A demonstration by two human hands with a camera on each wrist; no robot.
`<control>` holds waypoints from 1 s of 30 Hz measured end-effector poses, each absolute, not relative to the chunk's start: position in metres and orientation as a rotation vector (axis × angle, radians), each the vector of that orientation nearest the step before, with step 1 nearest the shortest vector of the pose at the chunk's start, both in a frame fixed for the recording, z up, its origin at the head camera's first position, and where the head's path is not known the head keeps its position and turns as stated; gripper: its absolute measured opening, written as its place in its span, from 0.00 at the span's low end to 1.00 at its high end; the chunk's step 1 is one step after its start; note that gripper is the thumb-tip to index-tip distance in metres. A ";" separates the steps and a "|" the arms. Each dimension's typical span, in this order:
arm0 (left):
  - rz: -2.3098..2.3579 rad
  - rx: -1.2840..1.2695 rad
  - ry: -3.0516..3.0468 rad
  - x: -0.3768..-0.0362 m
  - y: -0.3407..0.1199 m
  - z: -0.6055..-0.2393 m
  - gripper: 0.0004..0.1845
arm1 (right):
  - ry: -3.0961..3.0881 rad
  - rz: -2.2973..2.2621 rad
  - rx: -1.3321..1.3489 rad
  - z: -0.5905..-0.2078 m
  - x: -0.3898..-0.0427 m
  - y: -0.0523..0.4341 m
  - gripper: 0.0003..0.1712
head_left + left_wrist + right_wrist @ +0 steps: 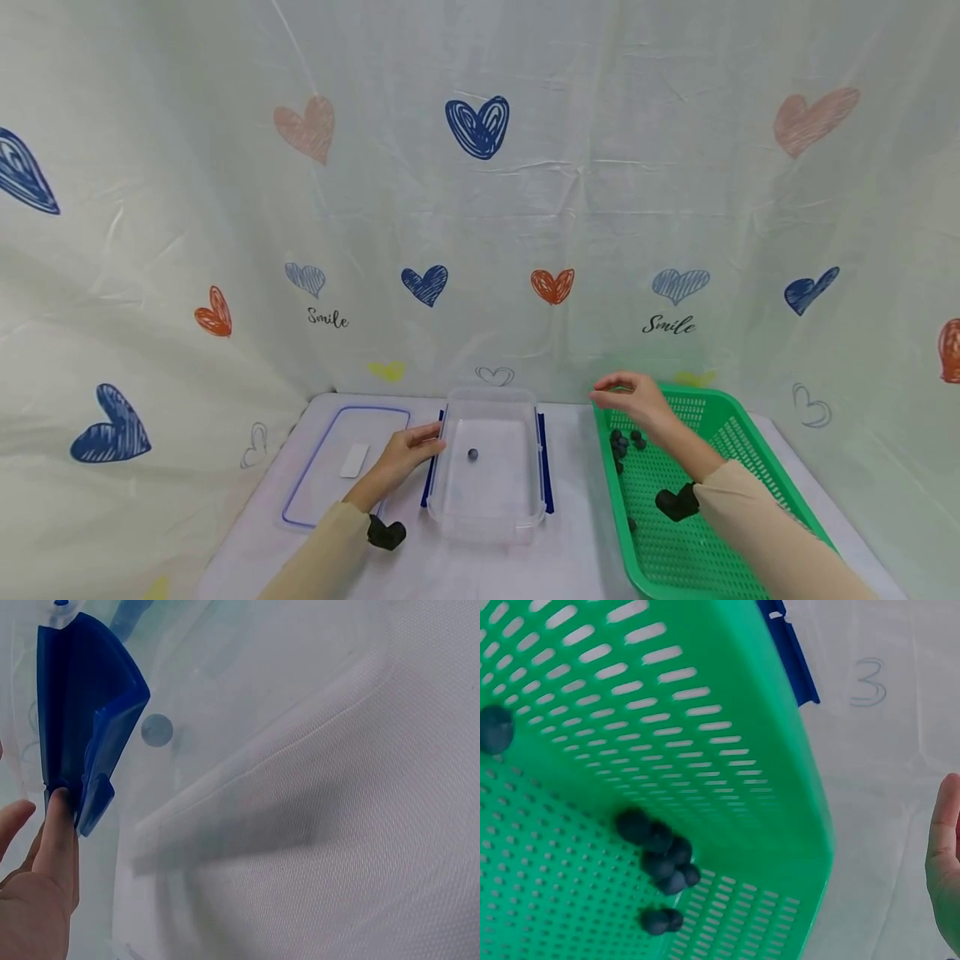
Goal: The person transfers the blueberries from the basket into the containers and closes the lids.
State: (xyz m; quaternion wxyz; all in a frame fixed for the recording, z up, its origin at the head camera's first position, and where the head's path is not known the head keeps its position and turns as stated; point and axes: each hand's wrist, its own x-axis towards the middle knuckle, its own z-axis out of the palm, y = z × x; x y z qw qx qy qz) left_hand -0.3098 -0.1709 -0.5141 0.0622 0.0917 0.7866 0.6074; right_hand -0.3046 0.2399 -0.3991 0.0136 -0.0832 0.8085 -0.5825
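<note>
Apparently mid-transfer: relaxed left hand steadies the clear plastic box; empty right hand hovers above dark berries, needing a pinch next.

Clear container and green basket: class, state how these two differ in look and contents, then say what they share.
The clear container has see-through solid walls with blue clips; the green basket is opaque and perforated with slots. The clear container holds one dark ball; the green basket holds several dark balls. The left hand touches the clear container's left clip; the right hand hovers over the green basket's far left corner. Both are rectangular, open-topped, resting on the table.
</note>
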 end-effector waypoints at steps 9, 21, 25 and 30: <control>1.823 0.255 2.394 -0.307 -0.171 -0.512 0.27 | 2.581 -1.767 -0.248 -0.416 -0.296 0.263 0.20; 1.834 0.248 2.379 -0.305 -0.170 -0.510 0.27 | 2.549 -1.737 -0.226 -0.441 -0.284 0.284 0.18; 1.830 0.245 2.385 -0.305 -0.170 -0.511 0.28 | 2.522 -1.718 -0.244 -0.448 -0.279 0.290 0.18; 1.838 0.262 2.376 -0.305 -0.170 -0.512 0.30 | 2.474 -1.687 -0.326 -0.458 -0.276 0.297 0.17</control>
